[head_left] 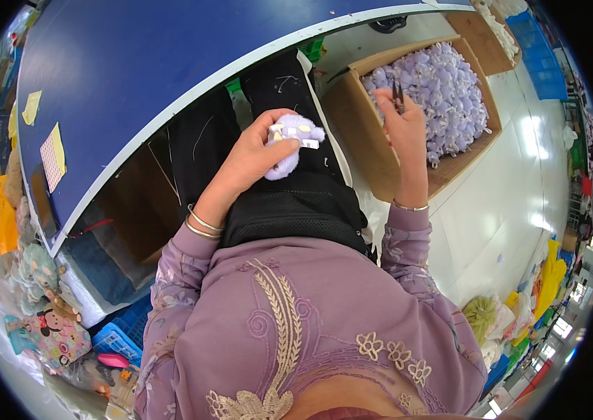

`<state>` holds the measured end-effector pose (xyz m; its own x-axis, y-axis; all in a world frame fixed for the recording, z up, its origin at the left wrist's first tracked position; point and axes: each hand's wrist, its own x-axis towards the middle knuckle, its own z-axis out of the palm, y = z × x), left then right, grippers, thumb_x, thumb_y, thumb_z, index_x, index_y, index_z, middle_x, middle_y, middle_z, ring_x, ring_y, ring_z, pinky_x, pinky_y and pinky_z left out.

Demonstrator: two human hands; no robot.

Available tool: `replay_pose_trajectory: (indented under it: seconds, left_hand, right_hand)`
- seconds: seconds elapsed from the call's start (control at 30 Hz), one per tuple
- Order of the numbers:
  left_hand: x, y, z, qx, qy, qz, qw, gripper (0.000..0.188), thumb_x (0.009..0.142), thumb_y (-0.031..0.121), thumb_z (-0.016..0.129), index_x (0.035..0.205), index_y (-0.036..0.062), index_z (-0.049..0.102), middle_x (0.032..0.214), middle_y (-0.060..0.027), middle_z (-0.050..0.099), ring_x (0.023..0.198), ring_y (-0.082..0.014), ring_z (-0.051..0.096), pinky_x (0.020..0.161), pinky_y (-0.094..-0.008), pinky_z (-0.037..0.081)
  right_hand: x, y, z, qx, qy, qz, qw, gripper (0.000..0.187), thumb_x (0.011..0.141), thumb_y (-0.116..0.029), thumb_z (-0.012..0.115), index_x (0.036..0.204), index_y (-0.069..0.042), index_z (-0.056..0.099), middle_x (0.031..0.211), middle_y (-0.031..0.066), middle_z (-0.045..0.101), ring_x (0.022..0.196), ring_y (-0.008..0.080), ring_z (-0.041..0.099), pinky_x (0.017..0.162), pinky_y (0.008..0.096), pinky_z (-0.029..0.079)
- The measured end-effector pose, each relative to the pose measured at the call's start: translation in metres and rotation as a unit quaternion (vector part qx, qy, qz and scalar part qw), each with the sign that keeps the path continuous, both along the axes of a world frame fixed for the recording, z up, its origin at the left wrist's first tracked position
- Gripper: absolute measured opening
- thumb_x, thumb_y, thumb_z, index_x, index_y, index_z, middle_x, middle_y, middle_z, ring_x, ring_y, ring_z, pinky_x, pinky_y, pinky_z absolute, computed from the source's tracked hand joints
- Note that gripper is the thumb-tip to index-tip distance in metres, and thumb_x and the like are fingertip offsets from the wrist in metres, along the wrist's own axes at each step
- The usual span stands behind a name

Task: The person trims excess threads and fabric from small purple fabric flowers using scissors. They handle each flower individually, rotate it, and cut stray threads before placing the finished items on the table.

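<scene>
My left hand (pixel 254 152) is closed on a small lilac plush toy (pixel 284 168) above my lap. Its thumb presses over the front, and a white tag and pale yellow patches show beside it. To the right, my right hand (pixel 407 133) is raised in front of a cardboard box (pixel 352 133). That hand is wrapped round a pair of thread snips (pixel 399 98), with the dark pointed tips standing up past the fingers. Most of the snips' handle is hidden in the palm. Inside the box lies a heap of small lilac plush pieces (pixel 443 91) with white bits.
A blue table (pixel 170 49) with a pale edge spans the far left, with yellow paper slips on it. Behind the box stand another carton (pixel 482 42) and a blue crate (pixel 538 59). Plush toys (pixel 37 266) and a blue basket (pixel 114 343) sit at lower left.
</scene>
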<state>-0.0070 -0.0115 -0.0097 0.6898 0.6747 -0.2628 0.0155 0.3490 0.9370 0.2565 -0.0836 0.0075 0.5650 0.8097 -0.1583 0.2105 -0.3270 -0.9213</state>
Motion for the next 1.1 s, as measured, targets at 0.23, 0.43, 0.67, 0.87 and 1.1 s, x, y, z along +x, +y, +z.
replay_pose_trajectory:
  seconds: [0.23,0.43,0.67,0.87,1.1]
  left_hand:
    - [0.004,-0.003,0.006,0.071,0.052,0.003,0.996,0.048,0.085,0.014,0.068,0.128,0.0022,0.05,0.101,-0.0029,0.063,0.088,-0.0082,0.06,0.078,-0.0237,0.049]
    - [0.004,-0.005,0.019,0.106,0.089,-0.019,0.99,0.044,0.084,0.012,0.067,0.124,-0.0007,0.053,0.091,-0.005,0.066,0.083,-0.0101,0.064,0.077,-0.0252,0.05]
    - [-0.002,-0.001,0.018,0.009,0.036,-0.069,0.997,0.044,0.087,0.013,0.056,0.127,-0.0044,0.052,0.087,-0.0075,0.067,0.079,-0.013,0.065,0.075,-0.0254,0.05]
    - [-0.003,-0.001,0.008,-0.081,-0.049,-0.048,0.994,0.044,0.089,0.014,0.051,0.128,-0.0064,0.051,0.089,-0.0119,0.067,0.078,-0.015,0.065,0.072,-0.0264,0.051]
    - [-0.008,0.004,0.001,-0.124,-0.128,0.022,0.984,0.041,0.089,0.011,0.051,0.126,-0.0033,0.053,0.093,-0.0126,0.066,0.077,-0.0146,0.064,0.071,-0.0251,0.051]
  right_hand:
    - [-0.053,-0.004,0.006,0.055,0.11,0.209,0.97,0.022,0.085,-0.017,0.072,0.096,0.0,0.065,0.077,-0.0018,0.059,0.068,0.004,0.049,0.062,0.0203,0.042]
    - [-0.073,0.003,-0.002,0.091,0.038,0.205,0.974,0.024,0.086,-0.015,0.07,0.103,0.002,0.063,0.081,0.0019,0.062,0.07,0.0047,0.051,0.063,0.0227,0.044]
    - [-0.064,0.005,-0.005,0.095,0.05,0.193,0.975,0.018,0.088,-0.014,0.067,0.095,0.002,0.062,0.078,-0.0004,0.061,0.069,0.0039,0.051,0.062,0.0214,0.043]
    - [-0.059,0.003,-0.017,0.045,0.27,0.152,0.95,0.011,0.088,-0.012,0.066,0.09,-0.002,0.061,0.069,-0.0014,0.055,0.054,0.0041,0.048,0.047,0.0213,0.038]
    - [-0.053,0.002,-0.027,0.038,0.373,0.102,0.922,0.009,0.088,-0.008,0.063,0.089,-0.002,0.058,0.063,-0.0028,0.047,0.047,0.0048,0.04,0.043,0.023,0.035]
